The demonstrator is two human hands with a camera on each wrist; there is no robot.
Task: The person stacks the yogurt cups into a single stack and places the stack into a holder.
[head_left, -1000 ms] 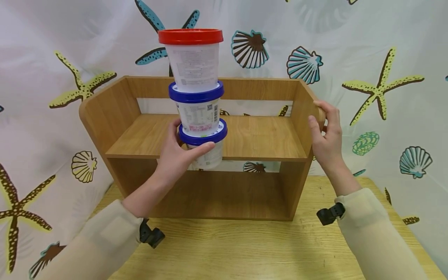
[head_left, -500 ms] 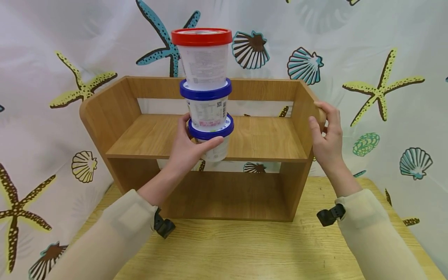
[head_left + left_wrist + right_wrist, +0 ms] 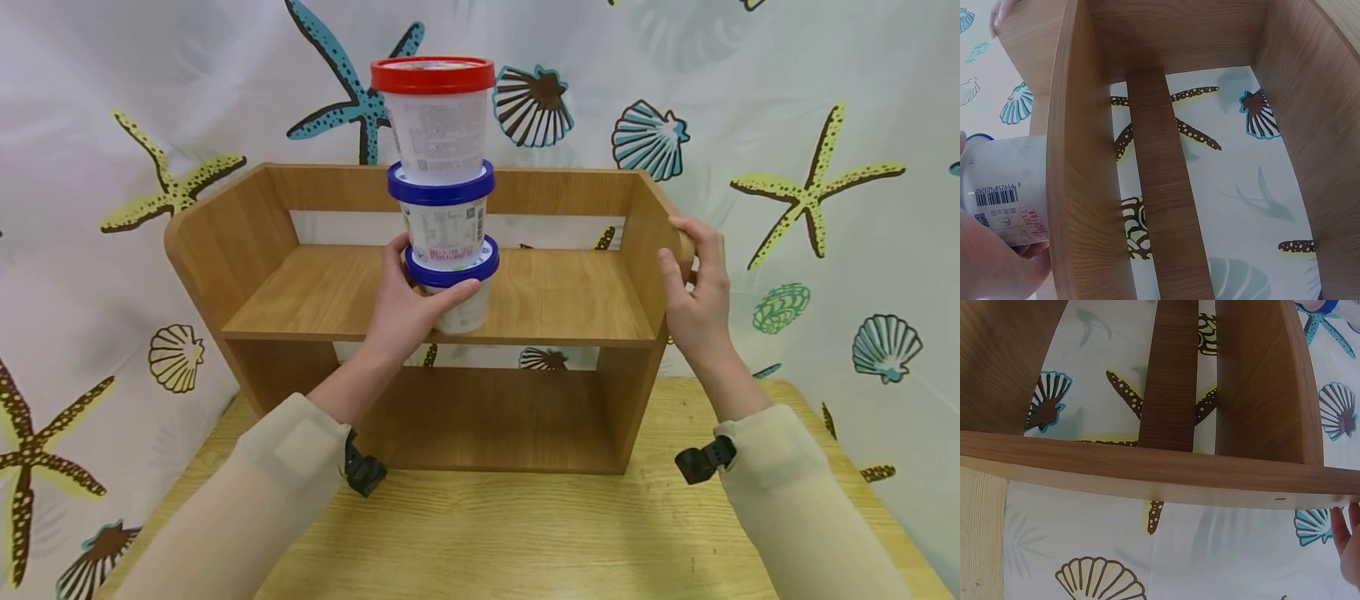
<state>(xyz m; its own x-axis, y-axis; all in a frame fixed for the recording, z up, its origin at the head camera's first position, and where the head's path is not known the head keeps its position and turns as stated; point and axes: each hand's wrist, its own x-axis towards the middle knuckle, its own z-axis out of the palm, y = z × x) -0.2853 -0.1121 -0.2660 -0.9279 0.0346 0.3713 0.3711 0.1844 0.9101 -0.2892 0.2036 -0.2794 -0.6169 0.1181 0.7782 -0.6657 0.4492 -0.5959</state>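
Note:
Three white tubs stand stacked in the head view: a top tub point(image 3: 438, 137) with a red lid, a middle tub point(image 3: 448, 235) and a bottom tub point(image 3: 467, 308), both blue-lidded. My left hand point(image 3: 401, 312) grips the bottom tub from the left, thumb across its front. That tub's base overlaps the front edge of the upper shelf board point(image 3: 558, 292). In the left wrist view, the printed side of the bottom tub point(image 3: 1007, 187) appears right by the board's edge. My right hand point(image 3: 699, 296) holds the rounded front edge of the shelf's right side panel point(image 3: 651, 242).
The two-tier wooden shelf unit point(image 3: 225, 250) stands on a light wooden table point(image 3: 525, 533). Its lower compartment point(image 3: 510, 417) lies beneath the tubs. A rear rail point(image 3: 562, 190) spans the upper tier. Behind hangs a white curtain point(image 3: 810, 75) with starfish and shell prints.
My left hand has carried the stacked tubs to the right and slightly upward, over the upper shelf board's front edge. My right hand stays on the side panel.

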